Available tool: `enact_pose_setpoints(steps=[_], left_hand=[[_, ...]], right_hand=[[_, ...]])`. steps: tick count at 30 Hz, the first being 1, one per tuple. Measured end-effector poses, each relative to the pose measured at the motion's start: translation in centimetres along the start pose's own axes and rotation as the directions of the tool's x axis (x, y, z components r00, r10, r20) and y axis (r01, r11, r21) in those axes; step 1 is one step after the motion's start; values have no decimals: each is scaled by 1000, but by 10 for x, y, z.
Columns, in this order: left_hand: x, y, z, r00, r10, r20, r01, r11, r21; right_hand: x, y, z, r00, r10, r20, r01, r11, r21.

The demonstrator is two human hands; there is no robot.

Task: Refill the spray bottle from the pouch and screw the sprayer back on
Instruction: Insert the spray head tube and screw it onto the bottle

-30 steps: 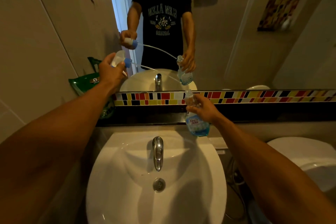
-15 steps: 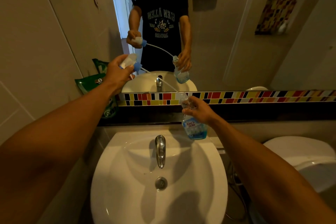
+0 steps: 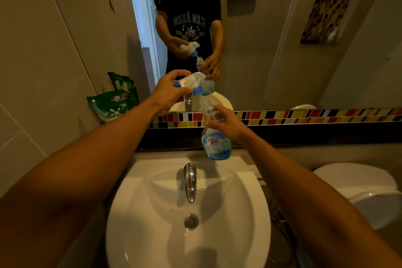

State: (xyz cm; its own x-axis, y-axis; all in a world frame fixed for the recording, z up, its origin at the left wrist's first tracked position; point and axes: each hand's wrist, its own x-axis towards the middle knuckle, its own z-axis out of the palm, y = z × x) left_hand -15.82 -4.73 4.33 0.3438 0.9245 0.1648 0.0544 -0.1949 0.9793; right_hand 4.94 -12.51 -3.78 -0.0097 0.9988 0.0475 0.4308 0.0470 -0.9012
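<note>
The left hand [image 3: 168,91] was clamped on the sprayer [image 3: 191,83], held just above and left of the bottle [image 3: 214,131]; the right hand [image 3: 228,123] was clamped on the bottle's neck, holding it upright above the sink's [image 3: 152,213] rear edge, near the tap [image 3: 190,180]; the bottle mouth was uncapped; blue liquid filled only the bottle's base; the green pouch [image 3: 113,102] stood against the wall, left of the sink.

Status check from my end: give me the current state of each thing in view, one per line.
Spray bottle: upright, neck open, blue liquid low, held above the counter.
Sprayer head: off the bottle, held near its neck.
Left hand: gripping the sprayer head.
Right hand: gripping the spray bottle.
Green pouch: leaning against the wall, untouched.
Faucet: not running.
</note>
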Motion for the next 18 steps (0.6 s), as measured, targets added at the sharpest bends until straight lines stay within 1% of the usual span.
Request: enact_pose_setpoints(steps=[5,11,15,18], left_hand=[[-1,-5,9,998,14,61,-15,1000,10],[-3,-9,14,994,17,105,-25,996,80],[-3,-6,16,995,25,93,-38,990,136],[-4,-6,22,996,78,38,-84,983,164]], right_hand=[[2,-9,2,1000,-25,-2,25,999,38],[7,-12,3,999,-33,3,33,999,26],[10,-11,2,1000,-18,16,18,1000,15],[12,-14,2,999,-27,16,27,1000,11]])
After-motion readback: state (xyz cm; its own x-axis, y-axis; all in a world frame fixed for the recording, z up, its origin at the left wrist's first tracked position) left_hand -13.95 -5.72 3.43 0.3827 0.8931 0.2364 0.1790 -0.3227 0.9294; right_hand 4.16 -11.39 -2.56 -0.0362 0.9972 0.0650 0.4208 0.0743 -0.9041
